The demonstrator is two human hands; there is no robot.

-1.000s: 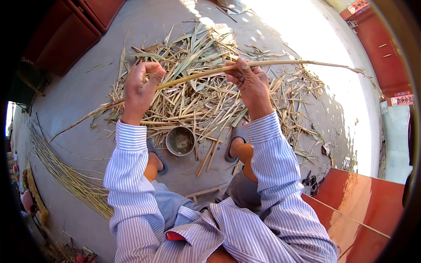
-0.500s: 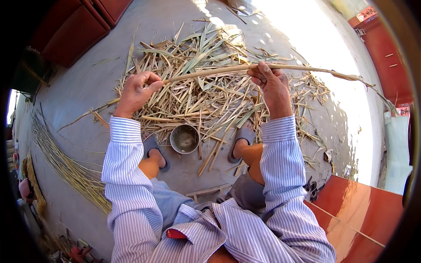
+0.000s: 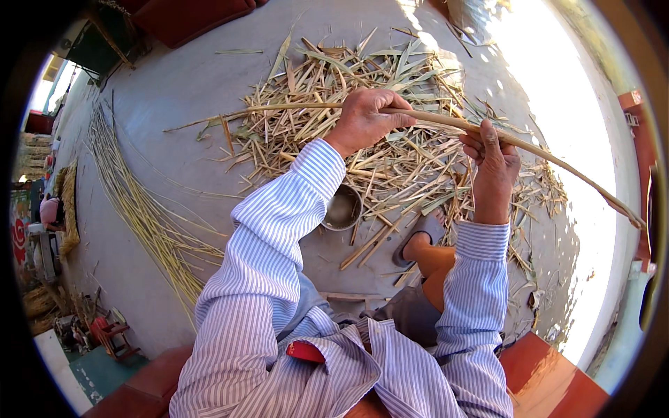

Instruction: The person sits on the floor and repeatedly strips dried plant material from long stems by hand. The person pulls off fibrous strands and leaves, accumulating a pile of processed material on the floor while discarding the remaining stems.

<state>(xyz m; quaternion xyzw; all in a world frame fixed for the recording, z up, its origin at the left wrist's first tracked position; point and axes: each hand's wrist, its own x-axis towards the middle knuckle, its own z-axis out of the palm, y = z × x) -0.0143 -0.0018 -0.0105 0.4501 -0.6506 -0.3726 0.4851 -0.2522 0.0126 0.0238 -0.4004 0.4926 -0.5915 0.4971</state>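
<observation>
A long, tan, dry reed-like stalk point(image 3: 437, 118) runs across the view over a heap of leaf strips. Its left end thins out above the floor, and its right part slopes down toward the sunlit patch. My left hand point(image 3: 368, 120) is closed around the stalk near its middle. A short way to the right, my right hand point(image 3: 496, 157) grips the same stalk between thumb and fingers. Under both hands spreads the heap of dry leaf and sheath strips point(image 3: 397, 167), pale yellow with some green. A round metal bowl point(image 3: 343, 207) sits beneath my left forearm, partly hidden by the sleeve.
To the left lies a loose bundle of long thin stalks point(image 3: 150, 223) on the grey floor. My sandalled foot point(image 3: 421, 237) stands beside the heap. Dark red furniture point(image 3: 188, 21) is at the far left, and a reddish-brown surface point(image 3: 550, 376) at the lower right.
My left hand has come closer to my right hand along the stalk. The stalk's right part now tilts downward. The whole view has swung to the left, showing more of the stalk bundle.
</observation>
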